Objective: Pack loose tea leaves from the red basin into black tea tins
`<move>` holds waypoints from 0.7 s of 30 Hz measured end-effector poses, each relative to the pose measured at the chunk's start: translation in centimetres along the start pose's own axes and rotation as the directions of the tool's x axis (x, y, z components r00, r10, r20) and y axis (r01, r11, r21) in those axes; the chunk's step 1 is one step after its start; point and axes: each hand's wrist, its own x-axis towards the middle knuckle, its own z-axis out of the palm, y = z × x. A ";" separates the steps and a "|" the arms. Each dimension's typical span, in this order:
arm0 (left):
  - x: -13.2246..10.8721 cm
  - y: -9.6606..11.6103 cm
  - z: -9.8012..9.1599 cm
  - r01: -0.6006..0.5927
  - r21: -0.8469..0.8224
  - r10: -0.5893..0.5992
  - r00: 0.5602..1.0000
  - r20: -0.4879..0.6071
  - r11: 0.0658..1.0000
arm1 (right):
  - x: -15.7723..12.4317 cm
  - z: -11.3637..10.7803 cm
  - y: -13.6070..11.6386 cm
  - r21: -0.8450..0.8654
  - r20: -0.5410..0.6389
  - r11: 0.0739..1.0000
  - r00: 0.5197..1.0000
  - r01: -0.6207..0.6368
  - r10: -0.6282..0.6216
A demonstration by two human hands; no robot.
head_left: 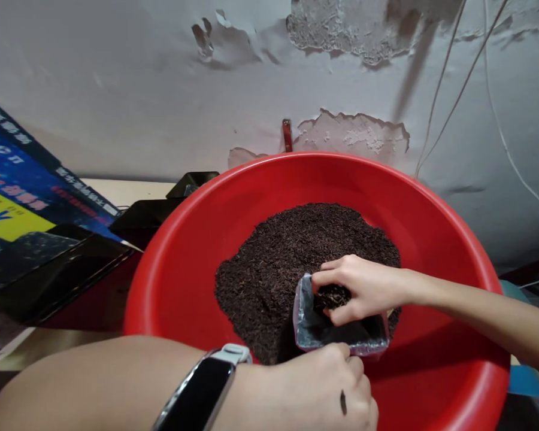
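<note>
A foil-lined clear plastic bag (303,320) stands with its square mouth open over a heap of dark loose tea leaves (291,254). My left hand (314,386), a smartwatch (202,389) on its wrist, is closed at the bag's near rim; its fingertips are hidden. A single dark leaf sticks to the back of that hand. My right hand (357,287) reaches into the bag's mouth from the right, its fingers and thumb curled round a clump of tea leaves (333,296). The bottom of the bag is out of sight.
A wide red plastic basin (184,281) holds the heap. Dark glossy packages (67,275) and a printed blue-and-yellow box (22,191) stand at the left. Behind is a wall with peeling paint (139,90), and cords (453,96) hang at the right.
</note>
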 end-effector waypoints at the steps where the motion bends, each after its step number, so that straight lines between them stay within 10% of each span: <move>1: 0.0 0.1 0.1 0.008 0.010 -0.008 1.000 0.014 1.000 | 0.1 0.1 0.0 -0.020 0.010 1.000 1.000 -0.010 0.010; 21: 0.3 0.4 0.5 0.094 0.109 -0.104 0.991 0.087 0.990 | 0.0 2.0 0.0 -0.389 0.105 0.914 0.991 0.116 -0.081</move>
